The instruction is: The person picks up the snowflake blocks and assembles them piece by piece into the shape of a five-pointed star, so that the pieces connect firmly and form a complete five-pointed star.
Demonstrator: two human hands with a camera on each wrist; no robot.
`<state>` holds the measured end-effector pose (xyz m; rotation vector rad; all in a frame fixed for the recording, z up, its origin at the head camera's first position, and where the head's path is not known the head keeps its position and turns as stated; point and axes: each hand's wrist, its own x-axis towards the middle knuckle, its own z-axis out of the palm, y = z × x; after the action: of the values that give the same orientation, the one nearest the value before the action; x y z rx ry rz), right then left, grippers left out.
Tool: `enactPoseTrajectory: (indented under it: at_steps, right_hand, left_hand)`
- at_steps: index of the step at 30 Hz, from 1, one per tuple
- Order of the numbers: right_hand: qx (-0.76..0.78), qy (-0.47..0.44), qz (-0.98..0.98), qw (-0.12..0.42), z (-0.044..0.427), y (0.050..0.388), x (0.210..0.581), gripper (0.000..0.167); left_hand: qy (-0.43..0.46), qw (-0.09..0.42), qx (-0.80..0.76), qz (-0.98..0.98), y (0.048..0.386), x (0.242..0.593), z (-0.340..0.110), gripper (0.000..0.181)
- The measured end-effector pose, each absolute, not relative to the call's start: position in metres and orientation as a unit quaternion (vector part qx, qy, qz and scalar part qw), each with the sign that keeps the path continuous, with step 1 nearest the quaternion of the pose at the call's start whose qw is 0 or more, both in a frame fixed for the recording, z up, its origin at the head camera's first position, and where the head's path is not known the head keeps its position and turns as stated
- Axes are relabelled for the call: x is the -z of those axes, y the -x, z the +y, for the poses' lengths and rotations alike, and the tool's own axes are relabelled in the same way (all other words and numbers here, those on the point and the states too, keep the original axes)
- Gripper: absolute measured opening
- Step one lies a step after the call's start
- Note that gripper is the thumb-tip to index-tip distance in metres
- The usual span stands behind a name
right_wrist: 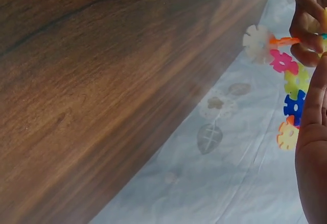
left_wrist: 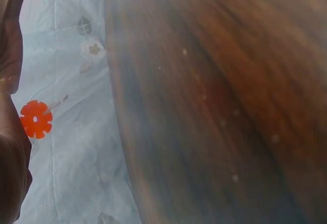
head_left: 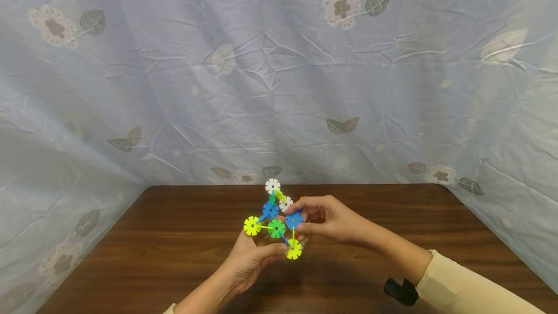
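Both hands hold a joined structure of notched plastic snowflake discs above the table in the head view. My left hand grips it from below, its thumb by a yellow disc. My right hand pinches a blue disc at the structure's right side. A green disc, another yellow disc and a white disc at the top face the camera. An orange disc shows beside a hand in the left wrist view. In the right wrist view, a pink disc and a dark blue disc belong to the far side; fingers hide part of it.
A dark brown wooden table lies under the hands. Pale curtain cloth printed with flowers and leaves encloses its back and sides. A black device sits at the right wrist by the cream sleeve.
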<state>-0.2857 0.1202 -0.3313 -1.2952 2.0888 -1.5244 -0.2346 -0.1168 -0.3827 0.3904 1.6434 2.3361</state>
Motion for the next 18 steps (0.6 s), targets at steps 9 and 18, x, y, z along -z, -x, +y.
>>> enactPoseTrajectory:
  at_steps: [9,18]
  right_hand:
    - [0.495,0.453,0.731,0.124,0.1196,0.2849,0.3274,0.035]
    - [0.486,0.437,0.739,0.163,0.1226,0.2853,0.3230,0.035]
  left_hand:
    - [-0.136,0.125,-0.804,0.565,0.2333,0.3856,-0.1155,0.062]
    - [-0.153,0.129,-0.798,0.568,0.2334,0.3892,-0.1138,0.054]
